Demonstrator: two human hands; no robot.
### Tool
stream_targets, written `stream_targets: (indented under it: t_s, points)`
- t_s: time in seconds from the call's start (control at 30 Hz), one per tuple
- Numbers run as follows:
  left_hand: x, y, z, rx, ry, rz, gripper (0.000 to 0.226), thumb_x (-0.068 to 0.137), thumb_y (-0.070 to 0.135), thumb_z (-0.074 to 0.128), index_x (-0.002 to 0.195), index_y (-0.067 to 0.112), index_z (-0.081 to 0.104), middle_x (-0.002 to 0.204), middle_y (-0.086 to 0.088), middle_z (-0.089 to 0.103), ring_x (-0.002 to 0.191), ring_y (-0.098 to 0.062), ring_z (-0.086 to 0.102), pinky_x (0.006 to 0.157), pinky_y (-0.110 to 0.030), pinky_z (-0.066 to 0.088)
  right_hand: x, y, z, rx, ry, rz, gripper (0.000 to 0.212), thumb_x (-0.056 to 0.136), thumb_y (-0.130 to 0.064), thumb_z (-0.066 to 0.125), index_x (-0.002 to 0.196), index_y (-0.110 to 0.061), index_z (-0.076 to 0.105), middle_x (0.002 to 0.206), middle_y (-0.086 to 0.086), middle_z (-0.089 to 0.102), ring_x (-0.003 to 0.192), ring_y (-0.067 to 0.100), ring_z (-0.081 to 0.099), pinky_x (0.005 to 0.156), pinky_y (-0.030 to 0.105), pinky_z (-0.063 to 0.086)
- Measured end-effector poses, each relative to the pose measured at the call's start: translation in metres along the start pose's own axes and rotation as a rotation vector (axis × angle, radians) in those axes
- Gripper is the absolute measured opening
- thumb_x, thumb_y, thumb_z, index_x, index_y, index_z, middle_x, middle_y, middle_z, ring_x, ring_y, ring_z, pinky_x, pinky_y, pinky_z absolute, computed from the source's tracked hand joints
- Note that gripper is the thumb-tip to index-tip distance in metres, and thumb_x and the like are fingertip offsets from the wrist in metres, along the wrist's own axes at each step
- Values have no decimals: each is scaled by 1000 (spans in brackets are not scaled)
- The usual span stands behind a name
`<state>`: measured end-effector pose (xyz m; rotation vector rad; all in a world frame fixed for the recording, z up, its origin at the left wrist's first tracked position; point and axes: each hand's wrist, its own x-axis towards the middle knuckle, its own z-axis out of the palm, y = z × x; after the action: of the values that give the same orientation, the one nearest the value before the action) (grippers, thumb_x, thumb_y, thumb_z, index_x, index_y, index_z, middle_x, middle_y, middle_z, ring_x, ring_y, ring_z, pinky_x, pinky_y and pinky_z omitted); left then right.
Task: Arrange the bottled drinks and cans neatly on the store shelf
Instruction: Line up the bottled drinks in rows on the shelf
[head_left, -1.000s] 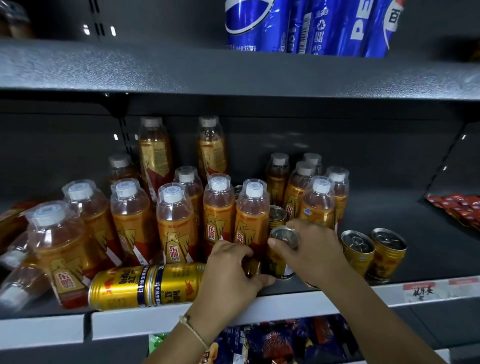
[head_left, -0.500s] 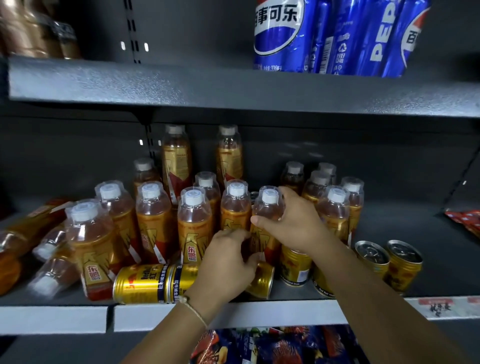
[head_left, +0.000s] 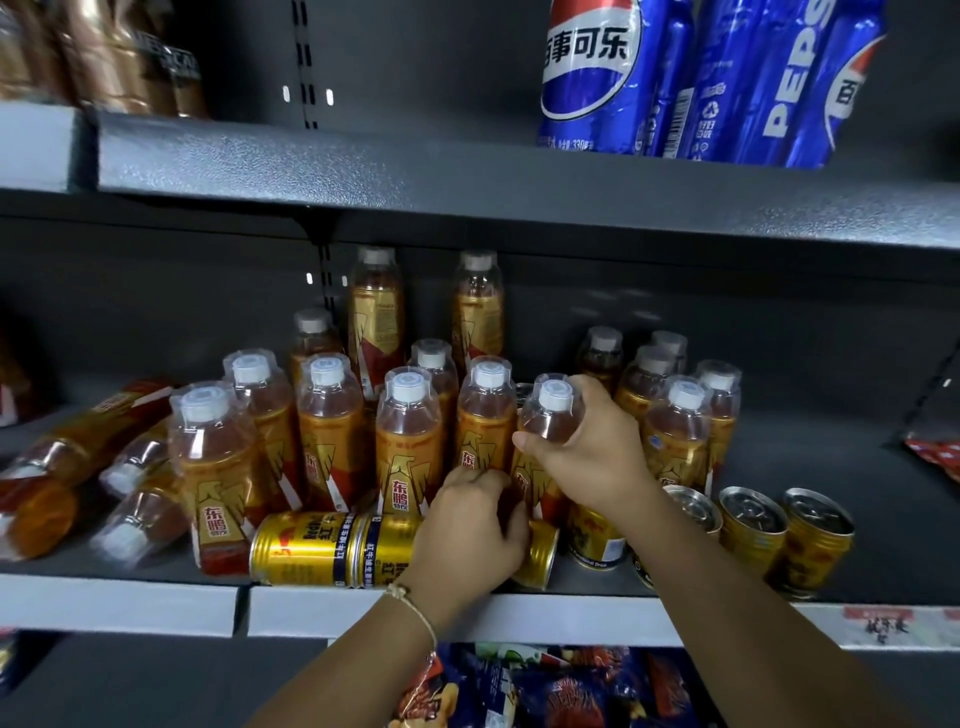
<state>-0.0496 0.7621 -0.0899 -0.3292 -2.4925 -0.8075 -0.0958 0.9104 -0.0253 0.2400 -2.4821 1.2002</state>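
Half sorted, by the look of it.
Right hand (head_left: 587, 457) grips a bottle (head_left: 545, 452) neck; left hand (head_left: 467, 535) curls round a toppled can (head_left: 535, 553); fallen bottles (head_left: 78, 488) at 9 o'clock left.

A shop: stocked metal shelves (head_left: 519, 187), price tag (head_left: 883, 621) on the edge.

shelf (head_left: 363, 610): dark grey metal, white front edge
standing: orange bottles (head_left: 332, 431), small gold cans (head_left: 756, 525)
lying down: gold cans (head_left: 306, 545), bottles at left (head_left: 78, 447)
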Motion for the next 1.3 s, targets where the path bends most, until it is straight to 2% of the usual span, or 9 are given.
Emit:
stream_targets:
  t_s: [0.13, 0.33, 0.43, 0.53, 0.7, 0.87, 0.97, 1.13, 1.3]
  points:
    - [1, -2, 0, 9, -10, -17, 45, 87, 43, 59, 123, 16, 62, 108, 0, 63, 106, -13, 52, 83, -30, 53, -2, -13, -13, 96, 65, -28, 59, 72, -34, 87, 115, -43, 47, 94, -27, 61, 86, -23, 56, 64, 2, 41]
    - [-6, -3, 4, 74, 30, -8, 47, 87, 57, 59, 112, 17, 62, 104, 1, 60, 101, -14, 54, 76, -25, 50, -9, -28, -36, 220, 134, -90, 55, 71, -45, 85, 114, -51, 50, 102, -24, 68, 92, -13, 63, 74, 16, 50]
    - [-1, -2, 3, 43, -3, -72, 59, 81, 65, 61, 118, 20, 55, 111, 1, 58, 107, -15, 52, 85, -29, 51, -16, -31, -42, 258, 155, -103, 61, 70, -46, 85, 116, -55, 47, 107, -23, 68, 96, -13, 62, 78, 20, 54]
    - [4, -1, -2, -28, -83, -111, 79, 69, 72, 68, 126, 21, 48, 119, 0, 57, 115, -17, 49, 95, -33, 48, -22, -32, -44, 278, 179, -108, 71, 70, -46, 86, 130, -45, 47, 112, -21, 68, 100, -10, 64, 83, 22, 57]
    - [6, 8, -13, -127, -114, -53, 107, 56, 80, 70, 141, 23, 39, 135, 6, 50, 127, -12, 40, 100, -20, 32, -30, -41, -48, 297, 165, -111, 77, 72, -43, 86, 137, -43, 45, 119, -20, 67, 104, -6, 65, 88, 26, 58]
    - [2, 19, -34, -483, -156, -85, 81, 52, 76, 76, 118, 37, 51, 110, 16, 61, 100, 1, 59, 87, -25, 55, -39, -56, -52, 354, 91, -122, 70, 76, -35, 85, 135, -38, 48, 111, -19, 72, 100, -4, 68, 78, 22, 60]
    - [-3, 16, -48, -637, -257, -118, 76, 51, 65, 85, 114, 38, 51, 102, 15, 69, 92, 2, 66, 83, -28, 58, -47, -65, -44, 393, 58, -111, 64, 79, -31, 84, 131, -44, 48, 108, -20, 72, 98, -3, 69, 71, 16, 58]
    - [-25, 5, -73, -697, -284, -137, 67, 54, 47, 91, 109, 29, 56, 95, 14, 72, 86, -1, 69, 80, -30, 59, -59, -83, -20, 430, -20, -65, 64, 81, -34, 81, 136, -42, 48, 110, -16, 72, 99, 1, 70, 78, 30, 61]
    - [-54, -19, -114, -637, -301, -137, 57, 53, 53, 86, 98, 30, 61, 86, 14, 72, 76, -1, 68, 71, -25, 58, -73, -113, 13, 406, -59, -25, 32, 81, -39, 78, 105, -51, 61, 103, -17, 73, 93, 5, 72, 69, 30, 62]
